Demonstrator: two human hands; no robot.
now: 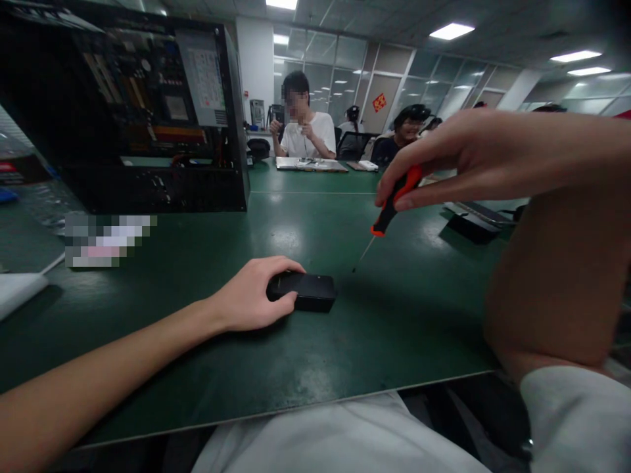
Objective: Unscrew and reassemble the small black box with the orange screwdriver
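My left hand rests on the green table mat and grips the left end of a small flat black box. My right hand is raised above the table to the right, fingers pinched round the red and black handle of a small screwdriver. Its thin shaft points down and left, with the tip hovering a little right of and above the black box, not touching it.
An open black computer case stands at the back left. A white object lies at the left edge. Other people sit at the far side, with a laptop and dark devices on the mat.
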